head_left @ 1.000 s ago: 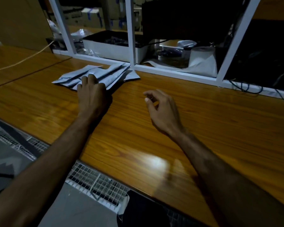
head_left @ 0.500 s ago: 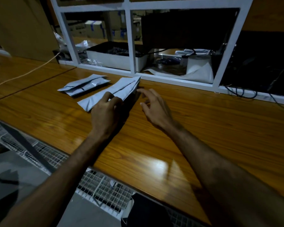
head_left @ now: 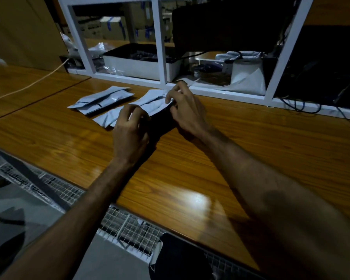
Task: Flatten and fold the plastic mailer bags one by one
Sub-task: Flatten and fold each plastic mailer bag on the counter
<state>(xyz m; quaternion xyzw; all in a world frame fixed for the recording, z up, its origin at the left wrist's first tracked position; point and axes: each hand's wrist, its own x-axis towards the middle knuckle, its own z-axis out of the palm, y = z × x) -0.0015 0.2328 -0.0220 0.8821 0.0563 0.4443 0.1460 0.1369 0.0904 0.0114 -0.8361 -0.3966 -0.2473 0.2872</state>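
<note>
Already set aside at far left, the small pile of folded grey plastic mailers (head_left: 102, 100) lies clear of my working spot on the glossy wooden counter (head_left: 190, 178). Next, my left hand (head_left: 130, 130) curls onto the near end of the long grey plastic mailer bag (head_left: 150, 104), pinning it down. My right hand (head_left: 185, 110) pinches its far end, probably to pull it taut for flattening.

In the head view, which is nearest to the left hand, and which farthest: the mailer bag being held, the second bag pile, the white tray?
From the left hand:
1. Held mailer bag, in its fingers.
2. Second bag pile, on the table, to its left and farther back.
3. White tray, behind the frame, farthest.
</note>
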